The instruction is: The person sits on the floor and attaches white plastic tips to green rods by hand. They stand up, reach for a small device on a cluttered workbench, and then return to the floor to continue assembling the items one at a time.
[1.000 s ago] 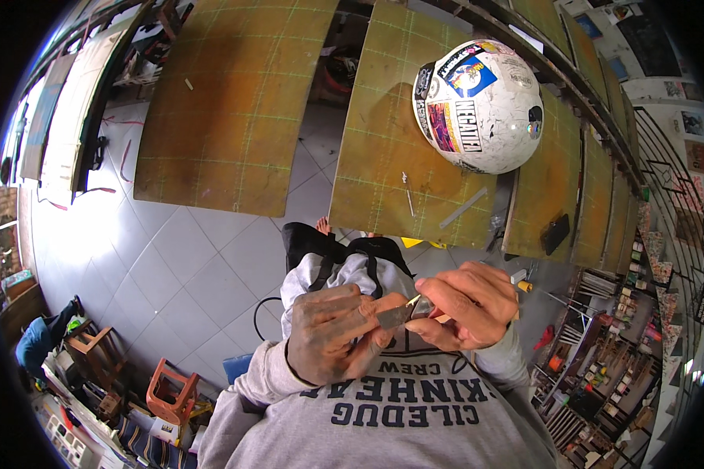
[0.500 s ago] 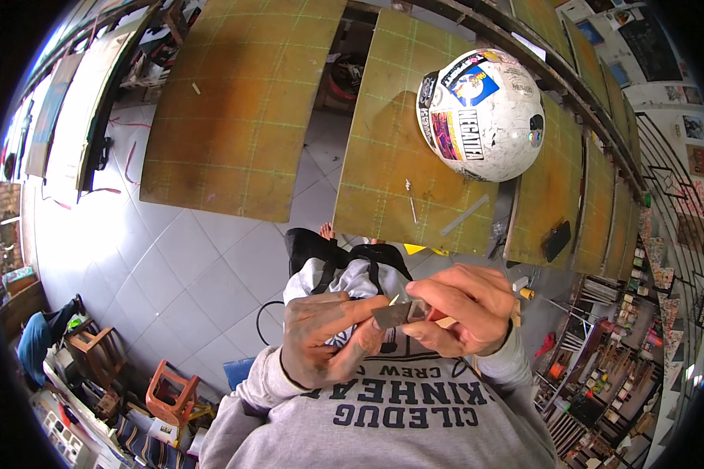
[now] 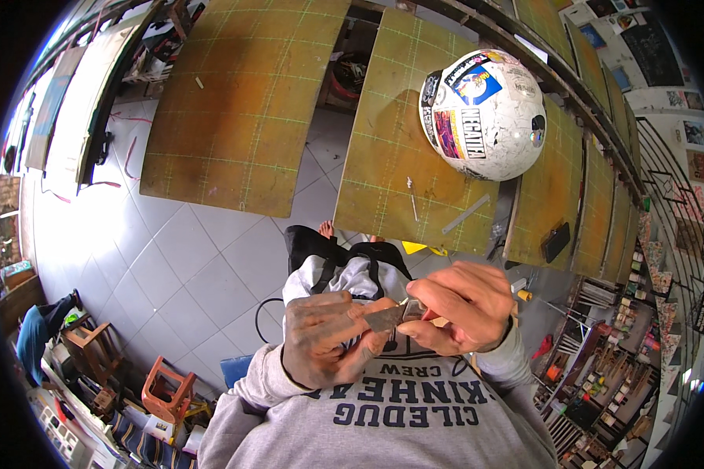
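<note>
In front of my chest, my left hand [image 3: 328,336], its fingers stained dark, is closed on a flat dark grey piece [image 3: 385,317] with a straight edge. Opposite it, the thumb and fingers of my right hand [image 3: 465,307] pinch a small dark squarish piece [image 3: 414,309]. The two pieces meet or overlap between my fingertips; which of these I cannot tell. A thin pale sliver [image 3: 404,301] shows at the upper edge, by the right fingertips. My fingers partly cover both pieces, and their exact kind is unclear.
Ahead, a white helmet [image 3: 489,117] with stickers sits on a yellowish gridded board [image 3: 375,156]. A steel ruler [image 3: 465,214] and a thin stick-like tool [image 3: 412,199] lie near its front edge. Another gridded board [image 3: 235,109] is left. Stools [image 3: 170,391] stand lower left; shelves [image 3: 602,352] are right.
The flat grey piece has shifted slightly left with my left fingers. More of the small dark piece shows at my right fingertips. Both hands stay close together.
</note>
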Demonstrator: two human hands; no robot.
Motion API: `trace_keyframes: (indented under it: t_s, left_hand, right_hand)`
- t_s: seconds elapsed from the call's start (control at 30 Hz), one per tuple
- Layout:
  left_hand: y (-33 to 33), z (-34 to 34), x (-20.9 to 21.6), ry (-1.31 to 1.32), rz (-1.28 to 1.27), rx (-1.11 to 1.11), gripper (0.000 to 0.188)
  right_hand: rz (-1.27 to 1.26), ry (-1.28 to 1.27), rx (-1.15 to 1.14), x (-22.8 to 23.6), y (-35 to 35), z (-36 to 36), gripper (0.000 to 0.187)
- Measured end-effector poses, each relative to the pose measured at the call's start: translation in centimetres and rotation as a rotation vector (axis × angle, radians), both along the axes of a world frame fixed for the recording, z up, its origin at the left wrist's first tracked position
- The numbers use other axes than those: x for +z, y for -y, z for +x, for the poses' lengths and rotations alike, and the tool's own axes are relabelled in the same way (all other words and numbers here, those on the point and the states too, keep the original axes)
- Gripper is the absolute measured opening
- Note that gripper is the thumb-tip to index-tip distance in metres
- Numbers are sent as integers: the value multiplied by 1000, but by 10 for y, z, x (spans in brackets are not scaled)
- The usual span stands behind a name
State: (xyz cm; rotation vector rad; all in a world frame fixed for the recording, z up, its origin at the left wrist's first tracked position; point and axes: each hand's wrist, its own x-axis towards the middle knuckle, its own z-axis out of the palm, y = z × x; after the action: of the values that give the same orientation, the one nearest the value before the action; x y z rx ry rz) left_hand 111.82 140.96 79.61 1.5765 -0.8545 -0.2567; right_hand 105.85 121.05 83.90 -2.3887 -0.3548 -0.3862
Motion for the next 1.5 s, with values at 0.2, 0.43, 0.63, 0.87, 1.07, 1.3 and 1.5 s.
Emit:
trace_keyframes:
  t_s: [0.2, 0.43, 0.63, 0.87, 1.07, 1.3, 1.5]
  left_hand:
    - [-2, 0, 12, -120, -23, -34, 21]
    - [1, 7, 16, -397, -33, -117, 19]
    - [-2, 2, 8, -557, -105, -166, 23]
    - [-3, 1, 2, -524, -115, -187, 23]
    - [-7, 5, 1, -296, 23, -187, 21]
    - [-5, 9, 17, -243, 54, -184, 18]
    - [-5, 2, 12, -632, -74, -148, 26]
  right_hand:
    - [-79, 80, -287, 4, 38, -12, 37]
    - [-32, 119, -153, 10, 15, -3, 39]
    - [10, -5, -23, 2, -1, 4, 39]
    - [38, -31, 11, 4, -1, 9, 37]
    - [65, -5, 28, -2, 0, 9, 36]
    - [-99, 61, -147, 5, 18, 1, 42]
    - [22, 162, -404, 22, 30, -12, 45]
